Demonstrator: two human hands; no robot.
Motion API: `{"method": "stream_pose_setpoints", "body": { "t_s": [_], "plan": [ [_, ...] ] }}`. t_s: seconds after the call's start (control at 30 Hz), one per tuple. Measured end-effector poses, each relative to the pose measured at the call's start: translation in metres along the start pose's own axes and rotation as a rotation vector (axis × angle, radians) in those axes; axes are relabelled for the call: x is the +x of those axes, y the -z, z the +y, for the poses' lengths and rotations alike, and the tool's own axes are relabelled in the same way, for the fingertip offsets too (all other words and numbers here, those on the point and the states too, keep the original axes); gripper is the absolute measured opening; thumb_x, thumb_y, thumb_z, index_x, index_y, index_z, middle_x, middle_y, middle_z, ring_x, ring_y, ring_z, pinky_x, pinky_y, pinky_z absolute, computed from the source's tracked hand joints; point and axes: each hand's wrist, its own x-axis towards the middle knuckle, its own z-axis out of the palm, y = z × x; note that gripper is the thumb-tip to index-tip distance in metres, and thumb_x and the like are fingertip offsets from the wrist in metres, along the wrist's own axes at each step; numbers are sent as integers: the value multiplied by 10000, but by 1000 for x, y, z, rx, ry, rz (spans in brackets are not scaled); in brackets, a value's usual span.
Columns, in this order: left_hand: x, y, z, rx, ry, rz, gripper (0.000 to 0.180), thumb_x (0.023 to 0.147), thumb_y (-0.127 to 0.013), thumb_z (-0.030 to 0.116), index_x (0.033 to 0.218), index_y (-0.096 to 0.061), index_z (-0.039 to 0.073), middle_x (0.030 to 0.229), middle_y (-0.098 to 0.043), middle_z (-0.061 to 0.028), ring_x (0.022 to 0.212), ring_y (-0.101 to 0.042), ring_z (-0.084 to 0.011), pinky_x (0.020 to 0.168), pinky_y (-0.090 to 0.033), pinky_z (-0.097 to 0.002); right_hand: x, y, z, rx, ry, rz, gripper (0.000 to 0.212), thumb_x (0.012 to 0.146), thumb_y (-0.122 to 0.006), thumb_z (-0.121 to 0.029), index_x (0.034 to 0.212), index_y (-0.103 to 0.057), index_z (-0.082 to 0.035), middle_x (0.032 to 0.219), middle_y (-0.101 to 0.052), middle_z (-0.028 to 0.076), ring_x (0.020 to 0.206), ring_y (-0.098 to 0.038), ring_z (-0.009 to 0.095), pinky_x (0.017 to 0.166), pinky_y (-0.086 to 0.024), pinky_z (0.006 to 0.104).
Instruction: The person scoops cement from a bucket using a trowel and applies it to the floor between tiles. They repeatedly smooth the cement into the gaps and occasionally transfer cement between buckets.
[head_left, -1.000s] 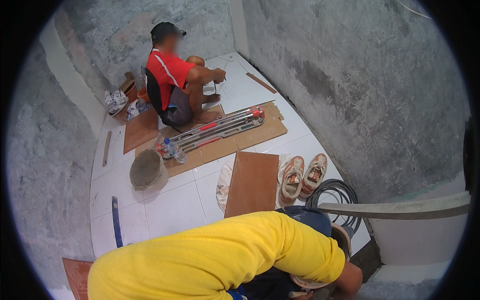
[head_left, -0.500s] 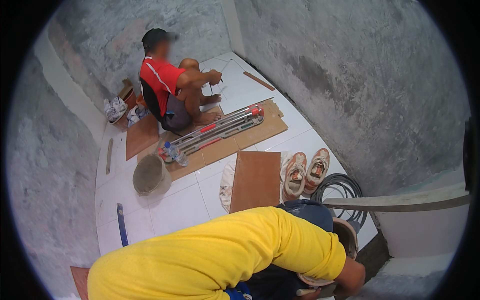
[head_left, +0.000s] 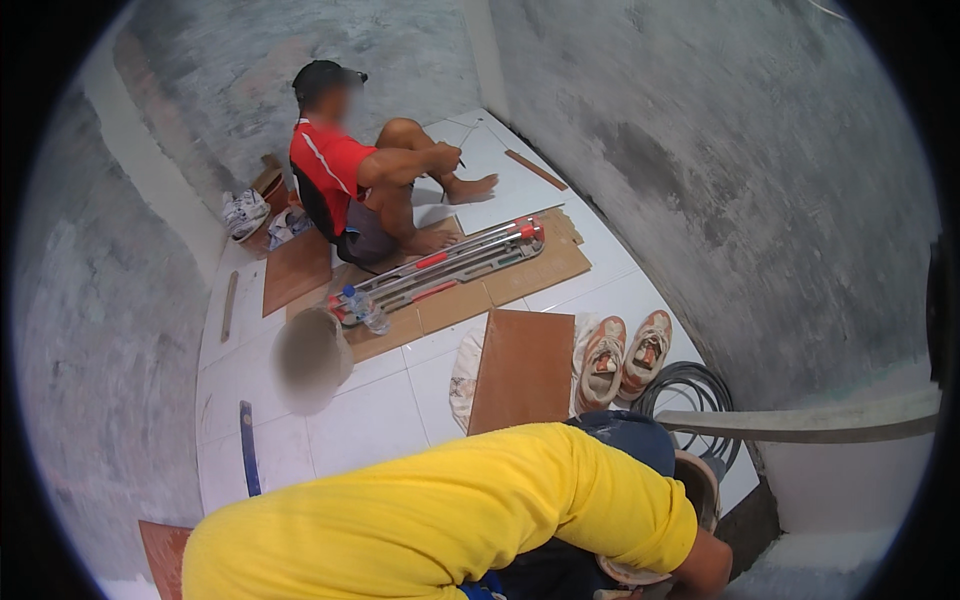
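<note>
My left arm in a yellow sleeve crosses the lower part of the view, over a pale pinkish bucket [head_left: 712, 492] whose rim shows on either side of it. At the far end of the sleeve my left hand [head_left: 706, 566] is bent down beside the bucket. Its fingers are hidden, so I cannot tell what it touches. Only a sliver of a pale, handle-like thing shows at the lower edge, and my right hand is out of sight. A dark blue rounded shape [head_left: 625, 438], perhaps my knee, lies behind the sleeve.
Beyond my arm are a brown tile [head_left: 525, 372], shoes [head_left: 603, 368], coiled cable [head_left: 690, 385] and a grey bucket [head_left: 312, 360]. A tile cutter [head_left: 450, 265] lies on cardboard with a bottle [head_left: 366, 310]. A co-worker [head_left: 340, 180] sits behind it. A long bar [head_left: 810, 424] juts from the right.
The whole view has shifted slightly, so the room sits lower and further right. The co-worker's far leg has stretched forward. Fingers and a handle at the lower edge have mostly dropped out.
</note>
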Motion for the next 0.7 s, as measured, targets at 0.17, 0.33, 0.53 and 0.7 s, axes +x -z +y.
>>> {"method": "stream_pose_setpoints", "body": {
  "t_s": [0.17, 0.33, 0.53, 0.7],
  "plan": [
    [-1, 1, -3, -204, -35, 57, 104, 781, -741, 160, 843, -700, 88, 872, -649, -136, 832, -630, -335, 715, -529, -432, 8, -2, 8, -34, 64, -27, 444, 956, -579, -349, 1183, -665, 23, 1090, -706, 201, 992, -650, 287, 883, -543, 365],
    [-11, 0, 2, -470, -10, 139, 118, 750, -773, 173, 830, -733, 95, 876, -677, -133, 827, -644, -318, 718, -536, -426, 8, -5, 21, -67, 129, -77, 445, 952, -579, -350, 1181, -664, 22, 1083, -705, 200, 990, -650, 287, 884, -543, 363],
    [26, 42, 38, 278, 325, -495, 158, 667, -840, 207, 777, -794, 103, 853, -721, -142, 810, -676, -291, 713, -554, -421, 22, 6, 55, -158, 235, -98, 447, 946, -581, -351, 1180, -662, 21, 1074, -704, 198, 988, -650, 286, 884, -544, 362],
    [10, 22, 23, 133, 142, -261, 152, 687, -828, 198, 793, -792, 95, 853, -716, -137, 802, -666, -297, 718, -550, -433, 32, 19, 112, -260, 338, -171, 448, 942, -581, -353, 1178, -661, 20, 1066, -703, 197, 987, -650, 286, 885, -544, 360]
  ]
}}
